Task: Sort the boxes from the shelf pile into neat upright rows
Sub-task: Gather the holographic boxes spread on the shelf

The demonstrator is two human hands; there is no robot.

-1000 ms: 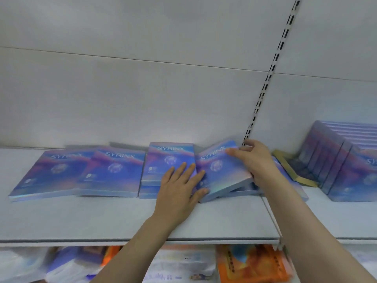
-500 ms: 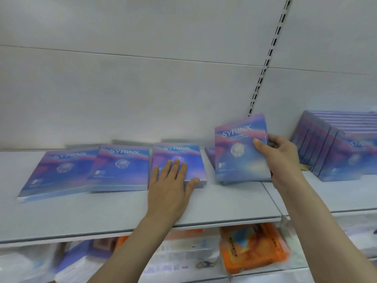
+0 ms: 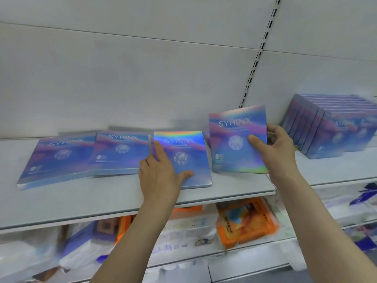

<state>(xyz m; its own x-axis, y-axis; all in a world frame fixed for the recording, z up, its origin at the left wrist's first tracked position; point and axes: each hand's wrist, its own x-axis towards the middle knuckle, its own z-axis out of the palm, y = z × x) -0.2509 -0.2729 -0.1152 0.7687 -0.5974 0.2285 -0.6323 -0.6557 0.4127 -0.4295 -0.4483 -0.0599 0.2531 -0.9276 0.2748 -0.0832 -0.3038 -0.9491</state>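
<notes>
Several holographic blue-purple SYRINX boxes are on the white shelf. My right hand grips one box by its right edge, thumb on the front, and holds it upright just above the shelf. My left hand is on a flat box beside it, thumb on the face and fingers curled over the left edge. Two more flat boxes lie to the left, overlapping. A row of upright boxes stands at the right.
A slotted shelf upright runs up the white back wall behind the held box. The lower shelf carries orange packets and white packages. Bare shelf surface lies in front of the flat boxes.
My right hand lifted one box off the pile and turned it upright. My left hand went from lying flat on the neighbouring box to curling over its left edge.
</notes>
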